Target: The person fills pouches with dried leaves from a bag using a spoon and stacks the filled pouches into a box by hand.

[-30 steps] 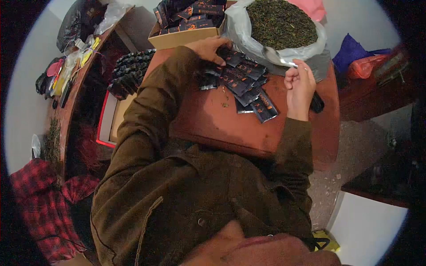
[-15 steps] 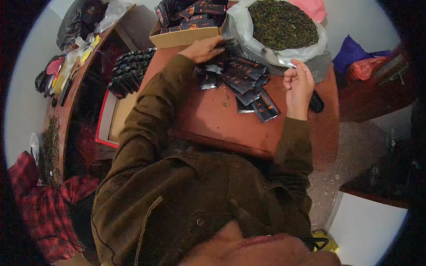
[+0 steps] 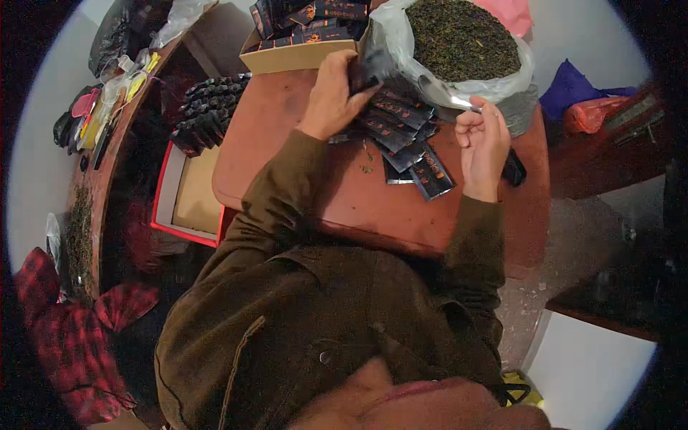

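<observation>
My left hand (image 3: pixel 332 99) is closed on a black packet (image 3: pixel 368 74), which is smeared by motion, just in front of the open cardboard box (image 3: pixel 304 59). A metal spoon (image 3: pixel 459 102) is pinched in my right hand (image 3: pixel 484 140), and its bowl end reaches to the side of the clear plastic bag (image 3: pixel 525 74). Dark loose leaves that look like tea (image 3: pixel 466 41) fill that bag. Between my hands several flat black packets with orange print (image 3: pixel 431 172) lie overlapping on the reddish-brown table (image 3: pixel 308 190).
Similar black packets (image 3: pixel 326 34) fill the cardboard box. To the left are stacked dark packets (image 3: pixel 208 111) and a red-edged box (image 3: pixel 192 193). A black object (image 3: pixel 513 169) rests by my right wrist. A curved wooden shelf (image 3: pixel 115 154) holds bags and tools.
My left hand has turned upright, and the packet in it now shows raised above the pile. My right hand and the spoon have hardly moved.
</observation>
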A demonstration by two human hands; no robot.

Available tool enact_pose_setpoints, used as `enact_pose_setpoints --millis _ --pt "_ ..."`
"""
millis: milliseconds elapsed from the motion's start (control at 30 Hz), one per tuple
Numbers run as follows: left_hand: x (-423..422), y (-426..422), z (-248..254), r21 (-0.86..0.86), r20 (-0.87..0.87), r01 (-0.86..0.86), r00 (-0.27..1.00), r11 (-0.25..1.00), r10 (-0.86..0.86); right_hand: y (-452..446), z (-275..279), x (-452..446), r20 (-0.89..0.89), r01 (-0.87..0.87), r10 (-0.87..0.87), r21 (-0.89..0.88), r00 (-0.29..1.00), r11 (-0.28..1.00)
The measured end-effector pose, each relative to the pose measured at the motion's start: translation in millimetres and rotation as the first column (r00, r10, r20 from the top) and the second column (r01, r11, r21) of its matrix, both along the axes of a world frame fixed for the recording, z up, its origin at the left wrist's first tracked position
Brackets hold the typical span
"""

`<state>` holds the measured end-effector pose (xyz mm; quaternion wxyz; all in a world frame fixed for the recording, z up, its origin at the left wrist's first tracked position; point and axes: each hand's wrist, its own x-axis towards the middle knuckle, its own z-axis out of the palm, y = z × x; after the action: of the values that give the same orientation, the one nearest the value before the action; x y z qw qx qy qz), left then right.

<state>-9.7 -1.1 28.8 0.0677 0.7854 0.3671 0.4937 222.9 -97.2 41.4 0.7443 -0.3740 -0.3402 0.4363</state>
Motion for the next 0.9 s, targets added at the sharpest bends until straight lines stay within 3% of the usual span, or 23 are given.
enact_pose_setpoints --millis 267,467,567,733,900 --pt "17 -16 0 0.007 -0.162 -0.034 0.986 0.999 0.035 -6 4 -11 0.08 0.051 -0.059 0.1 0.995 0.994" --pt "15 -14 -8 -0.014 -0.177 0.02 0.984 1.0 -0.022 -11 4 -28 0.397 0.079 -0.091 0.047 0.913 0.996" --pt "16 -17 -5 -0.041 -0.106 0.161 0.981 0.986 -0.164 -9 1 -31 0.416 0.022 -0.018 -0.003 0.909 1.0" --pt "12 -16 -5 -0.009 -0.03 0.325 0.945 0.946 -0.325 -3 -3 -25 0.226 0.013 -0.002 -0.047 0.974 0.999" --pt "12 -18 -3 0.014 -0.085 0.279 0.957 0.96 -0.277 0 -5 -23 0.191 0.039 -0.027 -0.064 0.981 0.997"
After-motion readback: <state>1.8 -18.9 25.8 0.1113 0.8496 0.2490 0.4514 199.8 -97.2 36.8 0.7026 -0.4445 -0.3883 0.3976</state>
